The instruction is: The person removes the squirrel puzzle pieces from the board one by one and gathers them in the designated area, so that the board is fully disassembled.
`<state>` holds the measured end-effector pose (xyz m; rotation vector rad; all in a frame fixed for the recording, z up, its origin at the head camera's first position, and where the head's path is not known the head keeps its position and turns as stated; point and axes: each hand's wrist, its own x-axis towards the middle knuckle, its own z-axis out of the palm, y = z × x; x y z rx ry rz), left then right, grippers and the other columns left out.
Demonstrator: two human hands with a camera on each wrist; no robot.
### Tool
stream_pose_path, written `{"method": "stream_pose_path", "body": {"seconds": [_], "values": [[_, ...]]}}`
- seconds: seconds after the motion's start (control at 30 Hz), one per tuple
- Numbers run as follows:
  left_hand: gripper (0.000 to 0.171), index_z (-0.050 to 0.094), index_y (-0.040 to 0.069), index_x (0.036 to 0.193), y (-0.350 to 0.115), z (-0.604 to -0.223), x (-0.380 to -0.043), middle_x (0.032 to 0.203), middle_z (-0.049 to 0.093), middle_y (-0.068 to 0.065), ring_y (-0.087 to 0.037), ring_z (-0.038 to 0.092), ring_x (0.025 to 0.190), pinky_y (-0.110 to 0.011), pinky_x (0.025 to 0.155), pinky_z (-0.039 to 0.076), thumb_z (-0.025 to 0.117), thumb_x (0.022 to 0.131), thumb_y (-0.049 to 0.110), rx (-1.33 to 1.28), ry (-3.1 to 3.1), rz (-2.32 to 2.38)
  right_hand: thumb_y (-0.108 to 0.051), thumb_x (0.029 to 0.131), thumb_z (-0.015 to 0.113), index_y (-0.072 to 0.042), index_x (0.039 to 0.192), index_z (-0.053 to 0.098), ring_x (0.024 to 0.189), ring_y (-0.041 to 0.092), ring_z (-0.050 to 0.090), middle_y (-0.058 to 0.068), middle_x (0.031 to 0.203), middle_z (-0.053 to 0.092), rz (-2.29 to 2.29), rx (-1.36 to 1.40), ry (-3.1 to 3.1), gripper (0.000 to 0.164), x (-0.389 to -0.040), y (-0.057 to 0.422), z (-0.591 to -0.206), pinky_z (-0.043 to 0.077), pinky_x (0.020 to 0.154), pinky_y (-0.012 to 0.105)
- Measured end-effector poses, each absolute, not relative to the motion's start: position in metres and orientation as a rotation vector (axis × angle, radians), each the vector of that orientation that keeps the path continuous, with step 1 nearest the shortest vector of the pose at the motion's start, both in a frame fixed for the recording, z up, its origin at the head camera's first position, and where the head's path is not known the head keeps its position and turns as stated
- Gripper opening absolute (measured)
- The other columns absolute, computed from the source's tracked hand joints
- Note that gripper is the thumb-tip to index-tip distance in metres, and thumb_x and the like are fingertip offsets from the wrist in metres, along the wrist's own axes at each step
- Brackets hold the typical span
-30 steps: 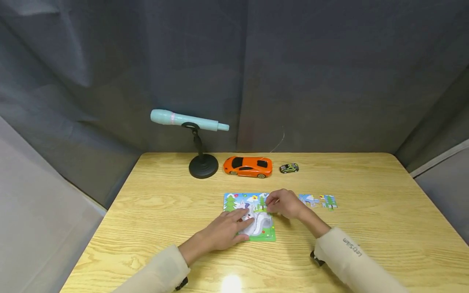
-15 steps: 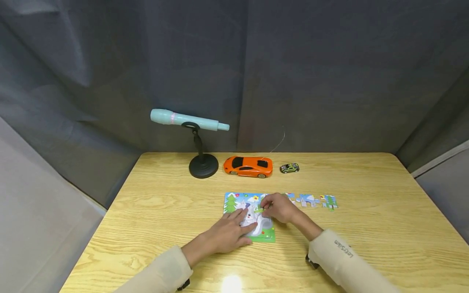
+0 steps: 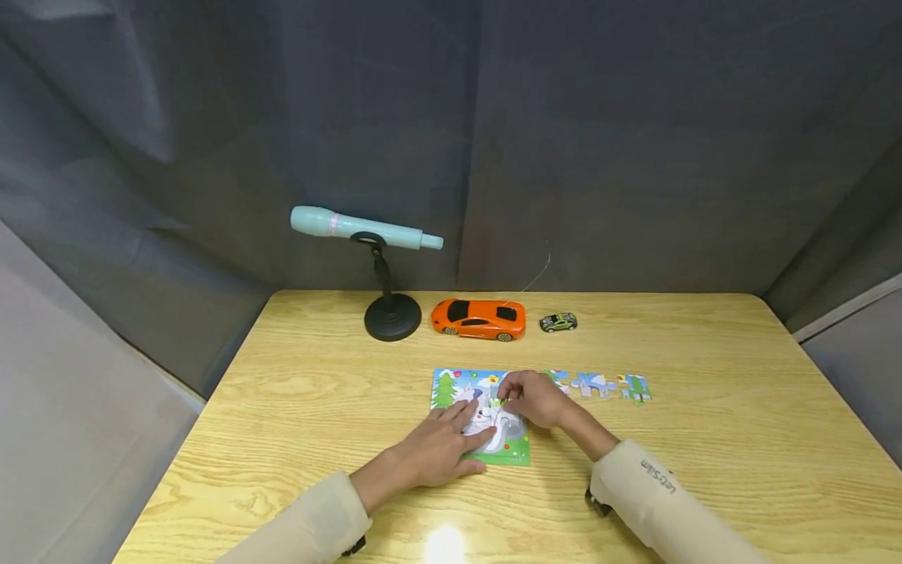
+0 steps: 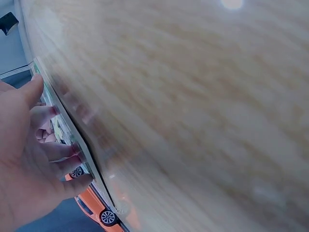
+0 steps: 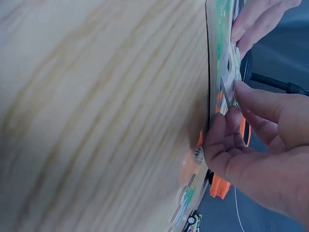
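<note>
Dark curtain (image 3: pixel 606 141) beyond the far edge of the wooden table (image 3: pixel 705 462). Near the far left corner, mic (image 3: pixel 380 231) across a black stand (image 3: pixel 392 319). Wide stretch of wood from the left edge to the middle, as far as the puzzle board (image 3: pixel 520 459) with fitted pieces inside its green-and-blue border. Left hand (image 3: pixel 438 450) with fingers spread, resting on the board's near left part. By the far edge, orange car (image 3: pixel 479 319). Right hand (image 3: pixel 537 399) at the board's right side, thumb and fingertips pinching a piece (image 5: pixel 227 93); its contact with the board unclear. Small green car (image 3: pixel 559 322) along the far edge. Loose pieces (image 3: pixel 593 384) beyond the right hand, then wood to the right edge.
</note>
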<state>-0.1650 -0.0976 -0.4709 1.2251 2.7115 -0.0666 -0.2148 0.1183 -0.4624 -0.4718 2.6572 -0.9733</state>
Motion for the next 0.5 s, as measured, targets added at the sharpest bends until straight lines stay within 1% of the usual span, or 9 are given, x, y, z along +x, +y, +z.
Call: {"method": "stream_pose_path", "body": {"seconds": [0.13, 0.3, 0.5], "values": [[0.058, 0.034, 0.032, 0.147, -0.0964, -0.4703, -0.1647, 0.156, 0.024, -0.018, -0.033, 0.027, 0.143, -0.05, 0.109, 0.035, 0.036, 0.096, 0.058, 1.214, 2.706, -0.067, -0.002, 0.087, 0.062, -0.008, 0.093, 0.064, 0.073, 0.013, 0.048, 0.005, 0.082, 0.059, -0.963, -0.512, 2.642, 0.009, -0.2142, 0.1201, -0.4596, 0.04, 0.066, 0.025], [0.058, 0.034, 0.032, 0.147, -0.0958, -0.4702, -0.1649, 0.156, 0.024, -0.018, -0.032, 0.026, 0.144, -0.05, 0.109, 0.035, 0.037, 0.095, 0.058, 1.197, 2.702, -0.061, 0.0, 0.088, 0.059, -0.01, 0.094, 0.063, 0.072, 0.013, 0.049, 0.004, 0.082, 0.059, -0.958, -0.566, 2.619, 0.012, -0.215, 0.1226, -0.4573, 0.041, 0.066, 0.025], [0.058, 0.034, 0.033, 0.147, -0.0951, -0.4685, -0.1644, 0.156, 0.024, -0.018, -0.032, 0.026, 0.144, -0.05, 0.11, 0.034, 0.038, 0.095, 0.058, 1.183, 2.696, -0.055, 0.002, 0.09, 0.056, -0.006, 0.096, 0.064, 0.072, 0.014, 0.05, 0.007, 0.084, 0.061, -1.053, -0.599, 2.544, 0.012, -0.2162, 0.1285, -0.455, 0.042, 0.064, 0.026]]}}
